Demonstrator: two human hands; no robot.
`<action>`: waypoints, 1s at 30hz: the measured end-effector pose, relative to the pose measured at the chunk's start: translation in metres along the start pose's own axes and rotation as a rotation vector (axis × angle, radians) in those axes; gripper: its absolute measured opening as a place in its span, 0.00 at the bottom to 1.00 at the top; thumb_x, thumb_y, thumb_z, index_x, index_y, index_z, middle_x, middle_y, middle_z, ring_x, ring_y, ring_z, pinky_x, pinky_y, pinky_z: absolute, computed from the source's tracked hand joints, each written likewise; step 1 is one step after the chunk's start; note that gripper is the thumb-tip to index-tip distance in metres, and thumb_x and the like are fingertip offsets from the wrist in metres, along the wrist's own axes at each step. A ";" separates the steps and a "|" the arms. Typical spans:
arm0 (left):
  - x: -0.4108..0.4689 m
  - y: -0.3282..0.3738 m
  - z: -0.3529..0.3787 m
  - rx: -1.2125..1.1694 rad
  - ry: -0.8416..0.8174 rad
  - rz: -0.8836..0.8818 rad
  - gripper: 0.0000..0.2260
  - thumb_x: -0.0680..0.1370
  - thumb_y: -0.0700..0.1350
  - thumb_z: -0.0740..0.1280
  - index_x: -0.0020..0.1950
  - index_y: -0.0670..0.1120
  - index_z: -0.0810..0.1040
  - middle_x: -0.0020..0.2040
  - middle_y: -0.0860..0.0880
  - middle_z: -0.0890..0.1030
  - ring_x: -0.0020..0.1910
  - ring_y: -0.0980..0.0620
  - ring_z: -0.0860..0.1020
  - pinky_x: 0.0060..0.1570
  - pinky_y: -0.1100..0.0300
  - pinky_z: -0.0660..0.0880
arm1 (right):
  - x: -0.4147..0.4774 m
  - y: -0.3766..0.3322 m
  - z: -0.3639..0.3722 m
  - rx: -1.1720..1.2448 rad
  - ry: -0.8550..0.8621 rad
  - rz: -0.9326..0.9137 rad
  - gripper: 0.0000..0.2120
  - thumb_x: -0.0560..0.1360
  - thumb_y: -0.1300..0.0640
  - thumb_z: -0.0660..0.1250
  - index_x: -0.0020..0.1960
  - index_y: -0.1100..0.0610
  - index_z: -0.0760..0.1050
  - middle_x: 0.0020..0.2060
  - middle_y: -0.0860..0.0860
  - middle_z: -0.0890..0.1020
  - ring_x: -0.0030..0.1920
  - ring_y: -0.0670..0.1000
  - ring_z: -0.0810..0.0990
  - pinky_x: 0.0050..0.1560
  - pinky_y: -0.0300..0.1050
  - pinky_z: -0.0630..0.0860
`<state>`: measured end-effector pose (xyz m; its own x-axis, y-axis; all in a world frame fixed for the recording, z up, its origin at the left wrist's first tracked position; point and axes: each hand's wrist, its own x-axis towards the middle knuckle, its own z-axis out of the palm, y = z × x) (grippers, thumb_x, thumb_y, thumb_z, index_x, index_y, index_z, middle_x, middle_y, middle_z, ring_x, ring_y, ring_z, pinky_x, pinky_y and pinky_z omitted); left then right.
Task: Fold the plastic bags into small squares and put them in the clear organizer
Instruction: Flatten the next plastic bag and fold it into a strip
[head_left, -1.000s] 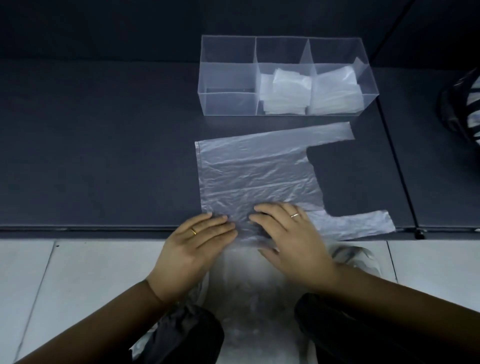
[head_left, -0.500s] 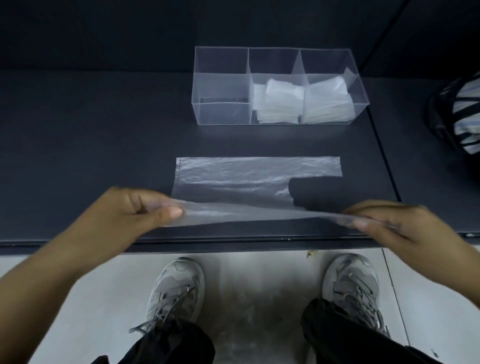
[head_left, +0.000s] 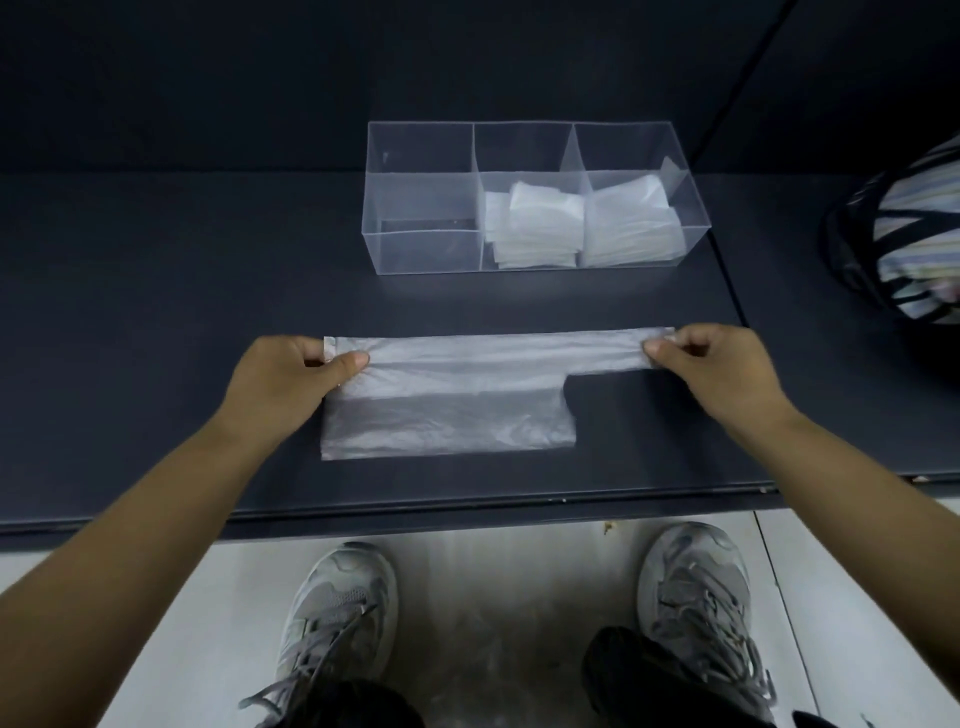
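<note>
While the left hand (head_left: 291, 371) pinches the left end of the plastic bag (head_left: 447, 415) and the right hand (head_left: 714, 366) pinches its handle end, both grips closed on it, the bag lies folded over on the dark worktop (head_left: 156, 291). Beyond stands the clear organizer (head_left: 421, 200), folded squares (head_left: 537, 228) in its middle and right compartments.

One translucent grey plastic bag (head_left: 447, 415) lies on one dark flat tabletop (head_left: 156, 291). There is one clear rectangular plastic organizer (head_left: 426, 252) with three compartments, holding two piles of folded white plastic squares: a middle stack (head_left: 535, 228) and a right stack (head_left: 628, 223). Two bare hands show, the left hand (head_left: 283, 371) and the right hand (head_left: 724, 371). There are two grey lace-up sneakers (head_left: 337, 608) and one striped fabric bag (head_left: 914, 234).
</note>
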<state>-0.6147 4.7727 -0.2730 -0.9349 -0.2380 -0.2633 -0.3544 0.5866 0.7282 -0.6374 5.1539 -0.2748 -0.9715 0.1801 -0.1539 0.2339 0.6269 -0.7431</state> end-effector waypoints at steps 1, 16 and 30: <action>0.001 -0.002 0.003 0.057 0.033 0.028 0.13 0.72 0.57 0.72 0.36 0.49 0.83 0.34 0.48 0.83 0.38 0.51 0.81 0.36 0.61 0.71 | 0.003 -0.001 0.003 -0.017 0.014 -0.001 0.11 0.74 0.52 0.71 0.34 0.55 0.80 0.35 0.50 0.83 0.36 0.47 0.78 0.38 0.33 0.70; -0.037 -0.010 0.044 0.719 -0.025 0.489 0.32 0.81 0.62 0.42 0.78 0.42 0.53 0.78 0.45 0.54 0.78 0.48 0.51 0.76 0.54 0.44 | 0.002 -0.022 0.007 -0.263 0.079 0.056 0.09 0.71 0.56 0.73 0.47 0.59 0.77 0.41 0.52 0.78 0.46 0.55 0.78 0.43 0.42 0.71; -0.038 -0.016 0.048 0.791 -0.037 0.456 0.43 0.74 0.69 0.31 0.78 0.41 0.47 0.79 0.43 0.48 0.78 0.48 0.45 0.75 0.51 0.40 | -0.052 -0.075 0.144 -0.666 -0.314 -0.600 0.30 0.81 0.41 0.45 0.79 0.54 0.43 0.78 0.49 0.44 0.77 0.47 0.39 0.74 0.47 0.34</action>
<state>-0.5739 4.8092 -0.3051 -0.9826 0.1641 -0.0869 0.1527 0.9804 0.1241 -0.6099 4.9889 -0.3049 -0.8794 -0.4639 -0.1072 -0.4287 0.8694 -0.2457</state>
